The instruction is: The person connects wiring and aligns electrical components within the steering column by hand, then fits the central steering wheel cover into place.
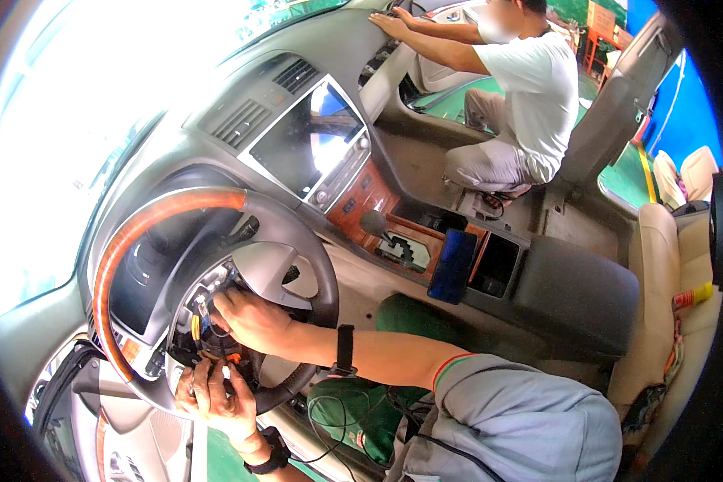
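Observation:
I see the steering wheel (pixel 169 202), with its wood and dark rim, and its hub open on exposed wiring (pixel 195 325) with yellow, blue and orange parts. My right hand (pixel 253 321) reaches into the middle of the hub, fingers bent and closed among the wires; what they hold is hidden. My left hand (pixel 215 402) is at the lower left of the hub, fingers curled on something I cannot make out. Both wrists have black bands. Black cables (pixel 329 424) hang below the wheel beside my forearms.
A co-worker (pixel 526 104) crouches in the passenger side, hands on the dashboard (pixel 313 36). A screen (pixel 305 136), gear lever (pixel 373 225), phone (pixel 452 265) and armrest (pixel 574 293) lie to my right. A beige seat (pixel 655 265) holds a yellow tube (pixel 692 296). The door (pixel 112 434) stands at lower left.

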### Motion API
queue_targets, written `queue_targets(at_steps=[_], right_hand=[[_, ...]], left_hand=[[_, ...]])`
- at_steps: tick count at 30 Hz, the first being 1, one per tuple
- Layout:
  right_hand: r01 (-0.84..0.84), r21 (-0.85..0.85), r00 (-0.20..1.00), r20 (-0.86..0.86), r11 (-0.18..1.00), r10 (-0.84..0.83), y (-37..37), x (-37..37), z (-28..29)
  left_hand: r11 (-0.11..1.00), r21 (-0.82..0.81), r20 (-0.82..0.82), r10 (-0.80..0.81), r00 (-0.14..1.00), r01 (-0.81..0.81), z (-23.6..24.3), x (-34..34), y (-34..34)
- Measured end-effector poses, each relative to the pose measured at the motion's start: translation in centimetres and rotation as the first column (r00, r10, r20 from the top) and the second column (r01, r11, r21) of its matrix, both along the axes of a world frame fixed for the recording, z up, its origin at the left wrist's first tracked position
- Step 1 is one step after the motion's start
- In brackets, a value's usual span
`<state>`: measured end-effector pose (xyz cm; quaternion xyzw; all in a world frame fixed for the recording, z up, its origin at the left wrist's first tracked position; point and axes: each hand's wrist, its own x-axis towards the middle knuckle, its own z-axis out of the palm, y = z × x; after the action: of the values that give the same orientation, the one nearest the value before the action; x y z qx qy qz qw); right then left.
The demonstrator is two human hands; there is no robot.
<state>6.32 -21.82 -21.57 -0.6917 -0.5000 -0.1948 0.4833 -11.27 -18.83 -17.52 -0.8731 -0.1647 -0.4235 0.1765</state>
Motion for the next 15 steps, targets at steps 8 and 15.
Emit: queue_targets(at_steps=[8, 15], right_hand=[[0.008, 0.020, 1.000, 0.005, 1.000, -0.008, 0.2, 0.0, 0.4], [-0.138, -0.048, 0.989, -0.054, 0.989, 0.136, 0.8, 0.4, -0.8]], left_hand=[[1.000, 0.007, 0.004, 0.003, 1.000, -0.003, 0.1, 0.2, -0.2], [0.999, 0.035, 0.014, -0.012, 1.000, 0.011, 0.7, 0.7, -0.8]])
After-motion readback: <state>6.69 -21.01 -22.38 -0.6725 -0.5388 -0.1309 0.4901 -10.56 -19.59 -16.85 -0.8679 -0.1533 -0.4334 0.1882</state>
